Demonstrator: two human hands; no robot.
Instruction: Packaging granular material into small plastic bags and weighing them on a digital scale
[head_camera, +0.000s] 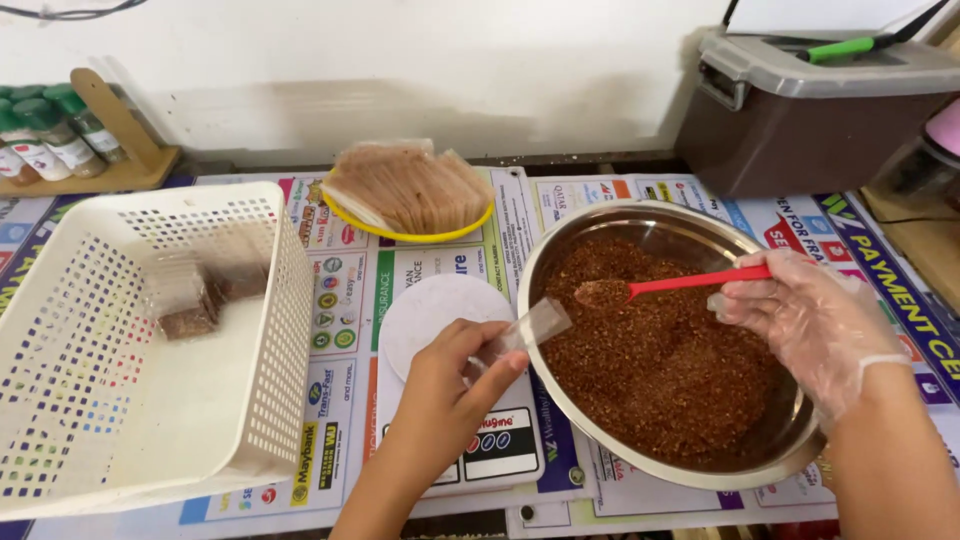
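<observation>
Off to my left sits a white plastic basket (270, 330), a few filled clear packets (200, 300) lying inside it. Behind it, spice jars with green lids (50, 135) lean on a wooden rack (120, 165). Straight ahead, a yellow plate (410, 232) carries a fan of empty clear packets (408, 185). Far right, a brown bin with a grey lid (800, 110), and printed paper sheets (340, 300) cover the table.

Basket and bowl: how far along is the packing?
Done: a few filled packets lie in the white basket. In hand: the left hand holds a small clear bag; the gloved right hand lifts a red spoon of spice. Left: the steel bowl is mostly full, and empty bags are stacked on the yellow plate.
</observation>
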